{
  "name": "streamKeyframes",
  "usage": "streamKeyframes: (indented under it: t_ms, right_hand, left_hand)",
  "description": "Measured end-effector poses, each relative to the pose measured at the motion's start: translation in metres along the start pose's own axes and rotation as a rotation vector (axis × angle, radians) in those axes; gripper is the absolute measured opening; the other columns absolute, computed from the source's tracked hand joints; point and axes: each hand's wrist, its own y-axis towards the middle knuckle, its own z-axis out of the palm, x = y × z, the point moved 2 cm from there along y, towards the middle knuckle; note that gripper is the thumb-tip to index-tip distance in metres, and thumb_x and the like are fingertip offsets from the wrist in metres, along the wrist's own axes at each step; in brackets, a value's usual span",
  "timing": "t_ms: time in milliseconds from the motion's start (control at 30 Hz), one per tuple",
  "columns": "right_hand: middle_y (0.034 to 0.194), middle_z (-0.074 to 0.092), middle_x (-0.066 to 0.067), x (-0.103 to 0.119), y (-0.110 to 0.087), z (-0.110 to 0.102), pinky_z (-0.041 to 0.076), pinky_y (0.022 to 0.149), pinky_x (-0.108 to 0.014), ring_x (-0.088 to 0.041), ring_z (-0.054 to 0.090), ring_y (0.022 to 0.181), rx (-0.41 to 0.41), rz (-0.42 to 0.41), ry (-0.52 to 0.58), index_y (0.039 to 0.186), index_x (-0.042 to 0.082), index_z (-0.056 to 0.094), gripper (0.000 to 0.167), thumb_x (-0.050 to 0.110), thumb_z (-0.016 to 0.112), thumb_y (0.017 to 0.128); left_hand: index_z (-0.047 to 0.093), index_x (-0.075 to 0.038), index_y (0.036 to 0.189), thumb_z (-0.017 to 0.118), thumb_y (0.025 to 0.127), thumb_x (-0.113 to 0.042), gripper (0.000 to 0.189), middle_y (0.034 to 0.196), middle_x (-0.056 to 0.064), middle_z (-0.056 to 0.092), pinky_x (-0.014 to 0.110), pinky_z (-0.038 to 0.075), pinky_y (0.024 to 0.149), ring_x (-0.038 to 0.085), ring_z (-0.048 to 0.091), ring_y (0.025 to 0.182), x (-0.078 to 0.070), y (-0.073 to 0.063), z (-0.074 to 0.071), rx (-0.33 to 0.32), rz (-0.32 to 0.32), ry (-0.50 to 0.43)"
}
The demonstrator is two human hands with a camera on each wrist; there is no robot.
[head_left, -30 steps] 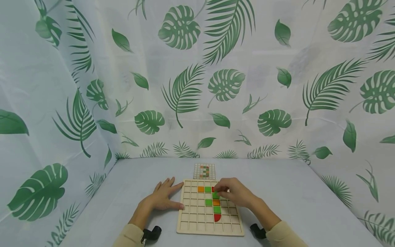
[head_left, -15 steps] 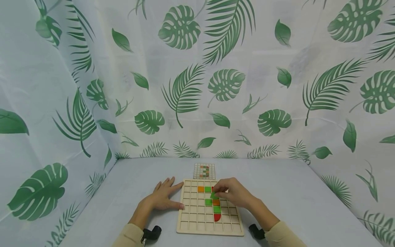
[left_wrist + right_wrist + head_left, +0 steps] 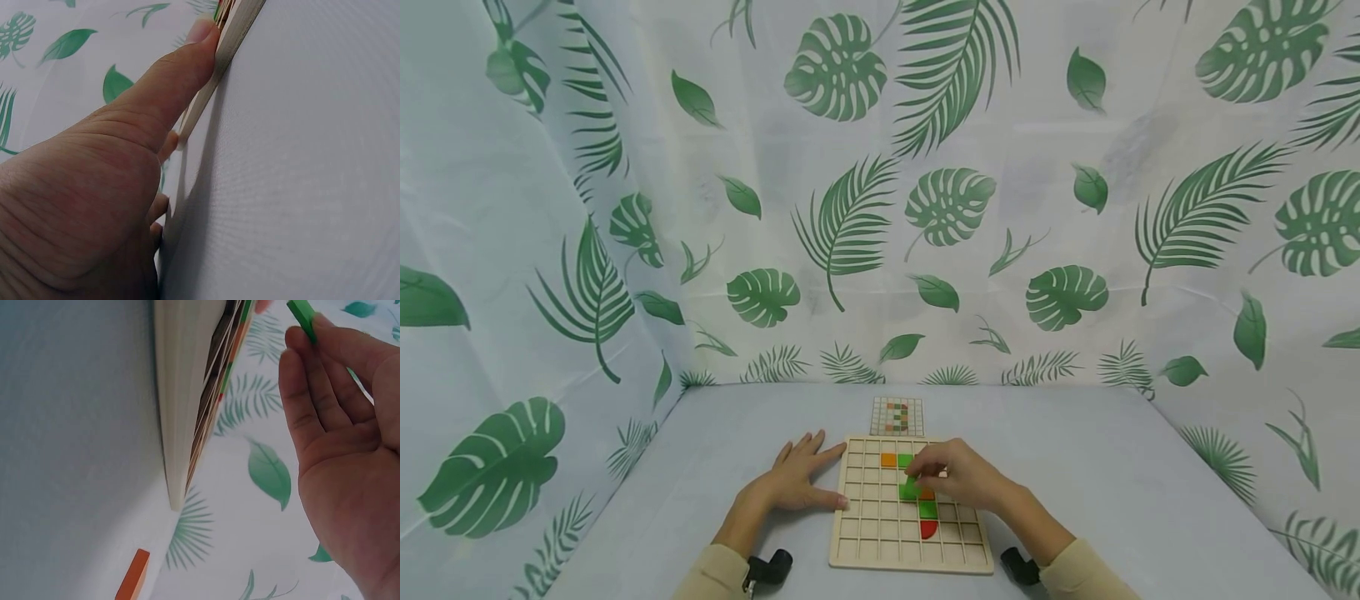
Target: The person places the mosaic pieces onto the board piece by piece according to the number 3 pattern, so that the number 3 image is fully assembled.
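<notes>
My right hand point(image 3: 962, 477) pinches a small green square tile point(image 3: 301, 314) between thumb and fingertips, tilted and close over the wooden grid board point(image 3: 880, 552). In the head view that tile overlaps another green tile seated in the grid. My left hand point(image 3: 797, 482) rests with spread fingers at the board's left side, its thumb touching the edge. Seated in the grid are an orange tile point(image 3: 889, 460), a green tile point(image 3: 906, 460), a lower green tile point(image 3: 928, 510) and a red rounded tile point(image 3: 928, 529). My right fingers partly hide other tiles.
A small pattern card point(image 3: 897, 416) with a coloured grid lies just behind the board. The right wrist view shows an orange block point(image 3: 133, 575) on the pale tabletop point(image 3: 1075, 450). Leaf-print cloth point(image 3: 865, 333) hangs around the table.
My right hand has lifted a green tile from its cell near the board's upper right and carried it slightly left and nearer me. The left hand stays where it was.
</notes>
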Motion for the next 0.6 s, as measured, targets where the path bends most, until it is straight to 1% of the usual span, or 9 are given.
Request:
streamKeyframes:
  t_ms: [100, 200, 333, 600]
  right_hand:
    - [0.101, 0.078, 0.001, 0.0018, 0.0002, 0.0022, 0.061, 0.082, -0.025, -0.006, 0.069, 0.091, 0.026, -0.010, 0.028, 0.104, 0.012, 0.080, 0.015, 0.003, 0.075, 0.093]
    - [0.098, 0.078, -0.001, 0.0026, 0.0001, 0.0038, 0.062, 0.081, -0.025, -0.006, 0.070, 0.089, 0.046, -0.012, 0.054, 0.101, 0.013, 0.081, 0.012, 0.005, 0.077, 0.093]
    - [0.097, 0.078, -0.001, 0.0022, 0.0001, 0.0063, 0.062, 0.079, -0.024, -0.005, 0.071, 0.086, 0.070, 0.007, 0.080, 0.101, 0.014, 0.081, 0.011, 0.007, 0.078, 0.093]
    - [0.094, 0.079, 0.000, 0.0031, 0.0003, 0.0100, 0.063, 0.074, -0.025, -0.008, 0.074, 0.080, 0.113, -0.022, 0.113, 0.099, 0.014, 0.081, 0.010, 0.010, 0.082, 0.090]
  left_hand:
    - [0.039, -0.028, 0.162, 0.076, 0.080, -0.072, 0.100, 0.173, 0.022, 0.018, 0.068, 0.006, 0.128, 0.046, 0.013, 0.160, -0.0001, 0.0001, 0.0000, 0.001, 0.000, 0.000]
    - [0.039, -0.027, 0.162, 0.076, 0.080, -0.072, 0.100, 0.172, 0.023, 0.018, 0.068, 0.006, 0.128, 0.046, 0.013, 0.160, -0.0001, 0.0000, 0.0001, 0.002, 0.003, 0.001]
    - [0.040, -0.027, 0.162, 0.076, 0.080, -0.071, 0.100, 0.172, 0.023, 0.018, 0.069, 0.006, 0.127, 0.046, 0.013, 0.160, 0.0001, -0.0002, 0.0002, 0.001, 0.008, 0.001]
    - [0.039, -0.027, 0.162, 0.075, 0.081, -0.071, 0.100, 0.172, 0.023, 0.018, 0.069, 0.006, 0.127, 0.047, 0.013, 0.160, 0.0002, -0.0002, -0.0001, -0.001, 0.012, 0.004]
